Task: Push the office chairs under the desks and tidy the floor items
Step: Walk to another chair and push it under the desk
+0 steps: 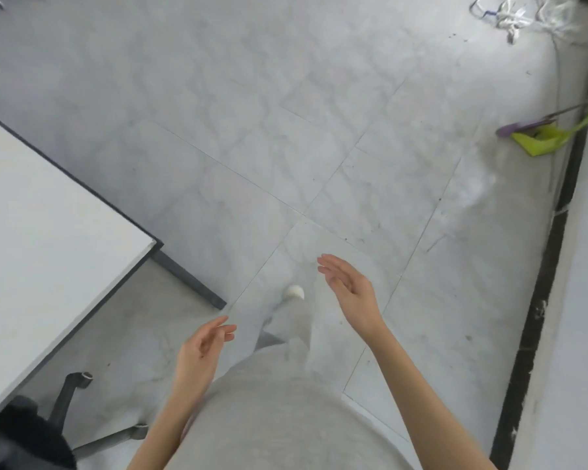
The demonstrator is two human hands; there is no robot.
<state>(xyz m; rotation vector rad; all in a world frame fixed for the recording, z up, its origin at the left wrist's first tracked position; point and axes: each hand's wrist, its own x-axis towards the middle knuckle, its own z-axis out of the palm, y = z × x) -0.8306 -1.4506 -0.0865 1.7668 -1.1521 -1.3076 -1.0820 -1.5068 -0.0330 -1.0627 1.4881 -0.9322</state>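
- Both hands are hanging loose and empty: left hand (202, 347), right hand (350, 293).
- Green dustpan (543, 139) and purple broom (523, 125) are lying far ahead-right, handles pointing rightward; the right hand is nearer.

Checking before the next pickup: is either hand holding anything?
No: the left hand and right hand are both open and empty above the floor.

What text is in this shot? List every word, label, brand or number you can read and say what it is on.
None can be read.
The desk top is blank.
The green dustpan and purple broom show no label.
The chair base shows no marking.
The tangled cables are too blurred to tell.
Both hands, left and right, hold nothing.
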